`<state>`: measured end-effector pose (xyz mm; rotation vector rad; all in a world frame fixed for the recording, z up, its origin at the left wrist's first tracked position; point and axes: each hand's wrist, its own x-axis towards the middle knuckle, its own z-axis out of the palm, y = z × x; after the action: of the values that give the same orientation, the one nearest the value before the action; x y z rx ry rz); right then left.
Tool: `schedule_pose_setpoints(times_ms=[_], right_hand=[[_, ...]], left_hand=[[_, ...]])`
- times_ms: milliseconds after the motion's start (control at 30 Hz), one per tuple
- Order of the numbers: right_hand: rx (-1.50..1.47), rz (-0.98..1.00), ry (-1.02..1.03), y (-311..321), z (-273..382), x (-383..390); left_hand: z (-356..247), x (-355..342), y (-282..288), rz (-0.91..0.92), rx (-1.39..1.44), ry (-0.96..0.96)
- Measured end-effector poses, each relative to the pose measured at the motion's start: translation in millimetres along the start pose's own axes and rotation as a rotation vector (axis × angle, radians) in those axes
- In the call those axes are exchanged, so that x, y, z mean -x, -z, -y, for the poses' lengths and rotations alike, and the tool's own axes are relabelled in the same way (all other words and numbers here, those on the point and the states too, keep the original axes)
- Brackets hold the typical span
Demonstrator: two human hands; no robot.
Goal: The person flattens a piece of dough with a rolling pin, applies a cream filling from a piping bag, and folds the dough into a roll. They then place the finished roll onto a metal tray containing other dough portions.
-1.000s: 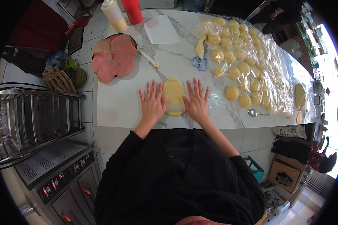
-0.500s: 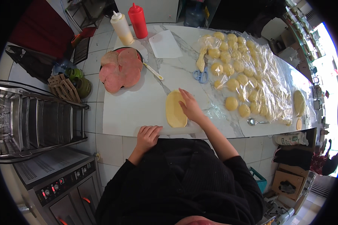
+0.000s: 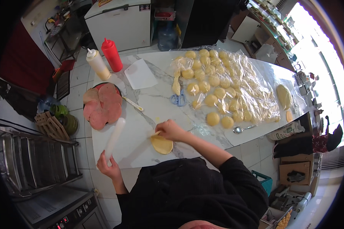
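Your right hand (image 3: 172,130) is nearer, fingers pinching dough (image 3: 163,146) by its far end.
Long axis runs toward you; left hand (image 3: 109,168) grips pin (image 3: 115,136).

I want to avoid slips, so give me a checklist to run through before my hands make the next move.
1. Rolling pin off the flattened dough: ok, the left hand holds it to the left.
2. Right hand at the dough's far edge: ok, fingers on it.
3. Dough's underside unstuck from the table: cannot tell, hidden.
4. Blue scissors and spoon away from the dough: ok, both lie apart from it.
5. All dough balls under the plastic sheet: not ok, the nearest two look uncovered.
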<state>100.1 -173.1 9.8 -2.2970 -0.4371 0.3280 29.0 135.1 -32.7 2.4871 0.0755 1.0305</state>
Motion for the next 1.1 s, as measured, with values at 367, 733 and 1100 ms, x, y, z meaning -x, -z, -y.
schedule_pose_setpoints(times_ms=[367, 733, 1100], right_hand=[[-0.26, 0.01, 0.002, 49.0, 34.3, 14.9], [-0.292, -0.013, -0.017, 60.9, 58.5, 17.3], [-0.508, -0.19, -0.002, 78.8, 78.8, 23.6]], left_hand=[[-4.7, -26.5, 1.0, -0.078, 0.023, 0.059], [-5.0, -20.3, -1.8, -0.024, 0.032, 0.167], [-13.2, -23.6, -8.8, -0.002, 0.053, 0.177]])
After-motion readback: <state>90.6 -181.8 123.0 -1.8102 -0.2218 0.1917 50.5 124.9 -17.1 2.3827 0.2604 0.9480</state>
